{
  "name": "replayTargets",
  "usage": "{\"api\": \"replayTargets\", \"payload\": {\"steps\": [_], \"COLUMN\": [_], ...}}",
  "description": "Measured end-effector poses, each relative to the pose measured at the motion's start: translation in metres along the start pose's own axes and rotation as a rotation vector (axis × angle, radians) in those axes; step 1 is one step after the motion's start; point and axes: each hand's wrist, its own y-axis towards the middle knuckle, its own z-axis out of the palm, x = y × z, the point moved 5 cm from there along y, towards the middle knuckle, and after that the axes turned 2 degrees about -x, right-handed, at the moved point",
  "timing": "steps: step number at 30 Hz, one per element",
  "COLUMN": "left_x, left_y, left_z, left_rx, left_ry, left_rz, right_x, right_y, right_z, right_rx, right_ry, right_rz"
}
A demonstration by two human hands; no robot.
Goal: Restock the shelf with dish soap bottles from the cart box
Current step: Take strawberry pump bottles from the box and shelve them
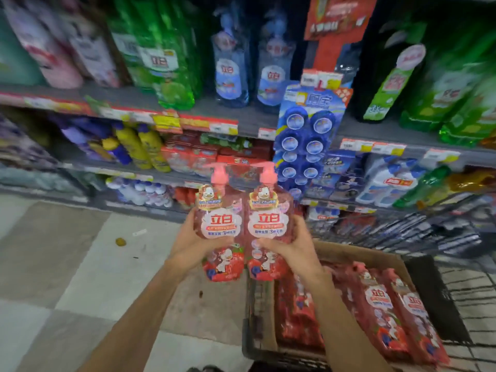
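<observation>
Two pink pump bottles of dish soap are held upright side by side in front of the shelves. My left hand grips the left bottle around its middle. My right hand grips the right bottle the same way. Both have pink pump heads and red strawberry labels. Below right, a cardboard box in the cart holds several more of the same red bottles lying flat. A shelf at mid height carries red soap packs behind the bottles.
A black wire cart stands at the right, against the shelving. A hanging card of blue toilet blocks juts out from the shelf edge just above the right bottle. Green and clear bottles fill the upper shelf. Tiled floor lies at the left.
</observation>
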Motion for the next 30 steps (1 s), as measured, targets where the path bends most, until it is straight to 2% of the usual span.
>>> {"api": "replayTargets", "payload": {"steps": [7, 14, 21, 30], "left_x": [-0.056, -0.09, -0.128, -0.18], "left_y": [-0.036, -0.076, -0.083, -0.034], "left_z": [-0.142, -0.256, -0.318, -0.363], "left_rx": [-0.192, -0.308, -0.374, -0.384], "left_ry": [-0.051, -0.064, -0.051, -0.059], "left_rz": [0.229, 0.371, 0.471, 0.571], "right_x": [0.083, 0.142, 0.196, 0.255], "right_y": [-0.027, -0.063, -0.07, -0.03], "right_z": [0.119, 0.222, 0.279, 0.332], "right_rx": [0.035, 0.093, 0.145, 0.165], "right_ry": [-0.023, -0.009, -0.023, 0.023], "right_rz": [-0.237, -0.398, -0.506, -0.587]}}
